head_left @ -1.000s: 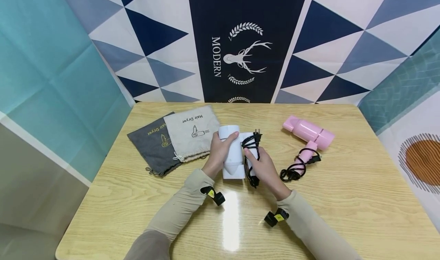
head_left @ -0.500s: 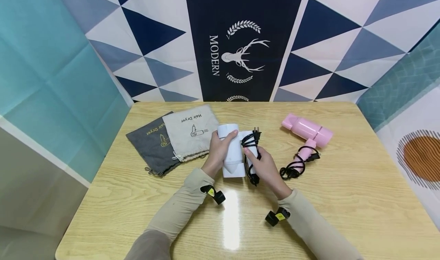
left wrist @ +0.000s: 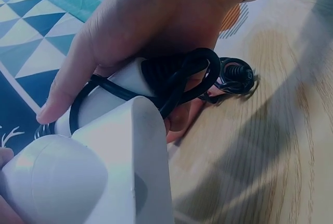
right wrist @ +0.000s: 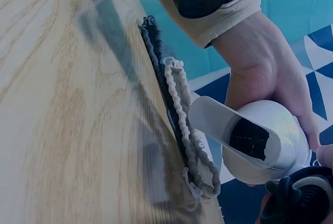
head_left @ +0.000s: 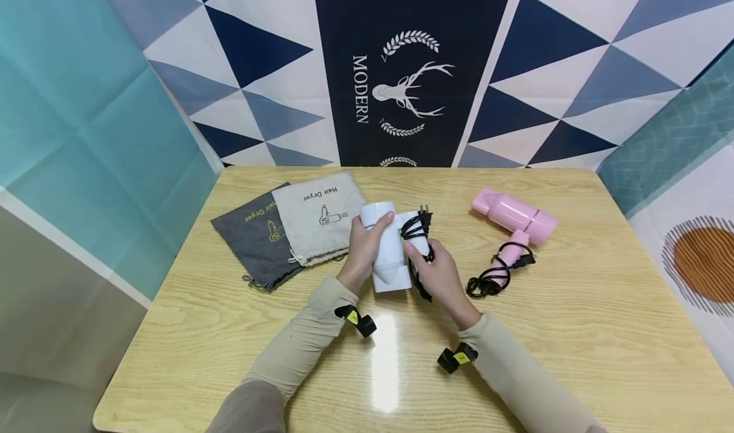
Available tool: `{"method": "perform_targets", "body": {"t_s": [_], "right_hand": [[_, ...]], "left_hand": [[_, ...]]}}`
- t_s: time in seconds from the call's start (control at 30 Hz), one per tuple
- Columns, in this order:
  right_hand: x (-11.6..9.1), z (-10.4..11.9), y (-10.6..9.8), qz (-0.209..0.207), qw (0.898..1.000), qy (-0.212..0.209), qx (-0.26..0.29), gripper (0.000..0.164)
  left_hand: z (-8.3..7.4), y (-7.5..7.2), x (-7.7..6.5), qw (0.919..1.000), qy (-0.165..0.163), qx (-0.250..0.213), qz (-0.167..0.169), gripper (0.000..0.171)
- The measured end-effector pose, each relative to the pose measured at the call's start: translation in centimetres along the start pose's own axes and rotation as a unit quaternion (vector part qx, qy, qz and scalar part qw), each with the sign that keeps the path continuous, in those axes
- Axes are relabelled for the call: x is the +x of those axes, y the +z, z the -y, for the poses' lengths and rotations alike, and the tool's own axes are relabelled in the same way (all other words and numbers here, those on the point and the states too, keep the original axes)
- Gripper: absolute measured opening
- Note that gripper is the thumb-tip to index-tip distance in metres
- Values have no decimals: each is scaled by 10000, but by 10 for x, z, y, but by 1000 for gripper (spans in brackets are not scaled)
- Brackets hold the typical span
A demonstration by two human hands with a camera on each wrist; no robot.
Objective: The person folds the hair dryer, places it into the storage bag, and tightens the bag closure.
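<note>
Both hands hold a white hair dryer (head_left: 391,249) above the table's middle. The left hand (head_left: 364,248) wraps round its barrel, thumb lying across the top. On the other side, the right hand (head_left: 440,272) grips the handle together with the black cord (head_left: 414,227) wound about it. The cord's two-pin plug points toward the wall. Seen from the left wrist, a loop of cord (left wrist: 200,81) sticks out beside the right hand's palm, and the flat nozzle (left wrist: 130,156) is close in front. In the right wrist view the nozzle's slot (right wrist: 248,139) faces the camera.
A pink hair dryer (head_left: 515,218) lies on the wooden table (head_left: 321,382) at the right, its cord around the handle. At the left, a beige drawstring bag (head_left: 321,229) printed "Hair Dryer" overlaps a dark grey one (head_left: 258,245). Patterned cloth (head_left: 258,51) hangs behind.
The white hair dryer has tilted slightly and shifted a little toward the wall, with both hands still holding it. The bags and the pink hair dryer stay in place.
</note>
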State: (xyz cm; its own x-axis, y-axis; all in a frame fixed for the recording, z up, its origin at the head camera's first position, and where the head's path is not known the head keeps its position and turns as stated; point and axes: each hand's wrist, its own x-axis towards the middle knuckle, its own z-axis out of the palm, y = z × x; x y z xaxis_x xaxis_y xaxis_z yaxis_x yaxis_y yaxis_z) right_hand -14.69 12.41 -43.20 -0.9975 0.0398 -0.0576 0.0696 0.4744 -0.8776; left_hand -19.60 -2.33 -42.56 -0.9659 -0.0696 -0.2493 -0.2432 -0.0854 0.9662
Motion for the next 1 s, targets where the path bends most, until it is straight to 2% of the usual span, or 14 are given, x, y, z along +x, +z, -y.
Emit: {"method": "perform_targets", "body": {"t_s": [0.2,0.5,0.8,1.0], "right_hand": [[0,-3,4,-87,9998,-130,-139,55],[0,-5,4,-237,9989,-92,-384,53],[0,-7,2,-239,9993,-77,-280,53],[1,-7,-1,-341,9989,-155,-268,50]], "left_hand": [[3,-2,1,9999,-58,39,80,77],[5,-3,1,9996,-44,28,282,73],[4,-4,0,9989,-196,139,401,70],[2,-5,-2,9982,-75,40,587,63]]}}
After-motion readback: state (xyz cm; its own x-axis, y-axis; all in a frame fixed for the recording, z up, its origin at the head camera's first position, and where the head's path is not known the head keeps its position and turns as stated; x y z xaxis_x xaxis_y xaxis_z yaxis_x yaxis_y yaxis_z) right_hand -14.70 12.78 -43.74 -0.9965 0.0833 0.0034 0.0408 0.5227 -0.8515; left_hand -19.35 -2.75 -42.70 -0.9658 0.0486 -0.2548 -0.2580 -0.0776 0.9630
